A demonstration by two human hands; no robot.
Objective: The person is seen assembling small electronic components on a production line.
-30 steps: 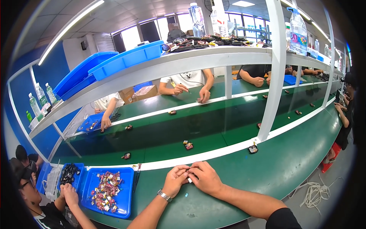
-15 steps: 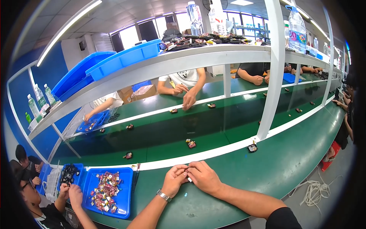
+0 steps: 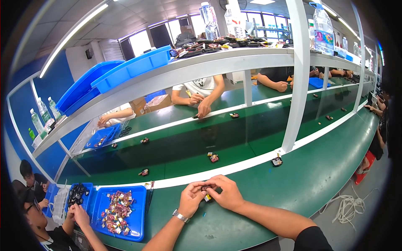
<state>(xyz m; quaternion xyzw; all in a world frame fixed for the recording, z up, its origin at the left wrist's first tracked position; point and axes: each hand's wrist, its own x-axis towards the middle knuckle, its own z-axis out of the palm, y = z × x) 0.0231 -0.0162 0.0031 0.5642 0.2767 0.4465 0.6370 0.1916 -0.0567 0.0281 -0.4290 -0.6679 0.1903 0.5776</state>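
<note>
We hold a small dark electronic assembly (image 3: 205,188) with a yellow-and-white tab (image 3: 207,197) over the green worktable (image 3: 259,188). Our left hand (image 3: 190,200) pinches one side, fingers curled in; our right hand (image 3: 225,193), likewise curled, grips the other. To our left, a blue tray (image 3: 137,224) holds a heap of red-and-white parts (image 3: 117,211); beside the foot of a white post (image 3: 295,108) lies another dark unit (image 3: 277,161).

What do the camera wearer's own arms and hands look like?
Both the left hand and right hand are ungloved. A silver metal-link band, perhaps a watch's, circles the left wrist; the right wrist is bare. A black sleeve shows near the right elbow; none shows on the left.
</note>
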